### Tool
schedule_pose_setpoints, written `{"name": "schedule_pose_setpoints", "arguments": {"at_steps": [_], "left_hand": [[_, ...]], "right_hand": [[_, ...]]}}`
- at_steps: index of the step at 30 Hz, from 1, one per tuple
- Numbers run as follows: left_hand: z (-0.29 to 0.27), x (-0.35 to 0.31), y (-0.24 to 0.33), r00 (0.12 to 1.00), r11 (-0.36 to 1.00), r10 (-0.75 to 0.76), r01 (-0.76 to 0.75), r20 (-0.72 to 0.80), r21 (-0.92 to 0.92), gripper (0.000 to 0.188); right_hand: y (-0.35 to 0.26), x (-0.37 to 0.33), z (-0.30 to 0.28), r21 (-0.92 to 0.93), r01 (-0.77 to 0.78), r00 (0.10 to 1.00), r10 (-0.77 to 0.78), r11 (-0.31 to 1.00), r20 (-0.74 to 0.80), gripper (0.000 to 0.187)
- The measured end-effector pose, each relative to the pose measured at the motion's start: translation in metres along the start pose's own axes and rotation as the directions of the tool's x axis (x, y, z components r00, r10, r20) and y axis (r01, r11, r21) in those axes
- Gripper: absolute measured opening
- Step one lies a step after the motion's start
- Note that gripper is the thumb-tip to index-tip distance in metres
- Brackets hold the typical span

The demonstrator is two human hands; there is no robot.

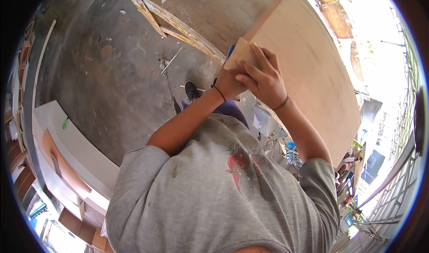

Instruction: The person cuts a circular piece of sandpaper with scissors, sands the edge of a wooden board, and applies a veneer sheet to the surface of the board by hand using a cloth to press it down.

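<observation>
A tan, flat rectangular piece [242, 55], like a small board or folded sheet, is held between my hands above the near edge of a large light-brown panel [308, 70]. My left hand [232, 81] grips it from below, its fingers mostly hidden behind the piece. Over its face and right edge lie the bent fingers of my right hand [267, 74], close to the left hand. A bit of blue [231, 50] shows at the piece's left edge; what it belongs to is hidden.
A worn wooden frame [178, 34] edges the work table at left. White panels [76, 137] stand at far left. Below the table's right part lie a blue coiled cord [291, 152] and a roll of tape [271, 134]. A thin strip [172, 61] lies on the concrete floor.
</observation>
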State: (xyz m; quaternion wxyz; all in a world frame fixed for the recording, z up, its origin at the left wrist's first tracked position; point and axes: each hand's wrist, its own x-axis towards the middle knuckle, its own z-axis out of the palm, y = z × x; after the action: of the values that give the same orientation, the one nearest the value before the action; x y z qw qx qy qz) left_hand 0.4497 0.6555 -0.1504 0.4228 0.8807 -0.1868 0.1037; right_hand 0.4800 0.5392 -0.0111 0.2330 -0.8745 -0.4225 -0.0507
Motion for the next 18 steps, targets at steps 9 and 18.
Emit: {"name": "schedule_pose_setpoints", "arguments": {"at_steps": [9, 18], "left_hand": [[-0.010, 0.009, 0.007, 0.983, 0.947, -0.182, 0.186, 0.039, -0.264, 0.110], [-0.007, 0.007, 0.017, 0.966, 0.959, -0.155, 0.097, -0.208, -0.267, 0.077]], "right_hand": [[0.000, -0.007, -0.005, -0.005, -0.016, 1.000, 0.016, 1.000, -0.004, 0.028], [0.015, -0.016, -0.005, -0.012, 0.022, 1.000, -0.022, 1.000, 0.001, 0.028]]}}
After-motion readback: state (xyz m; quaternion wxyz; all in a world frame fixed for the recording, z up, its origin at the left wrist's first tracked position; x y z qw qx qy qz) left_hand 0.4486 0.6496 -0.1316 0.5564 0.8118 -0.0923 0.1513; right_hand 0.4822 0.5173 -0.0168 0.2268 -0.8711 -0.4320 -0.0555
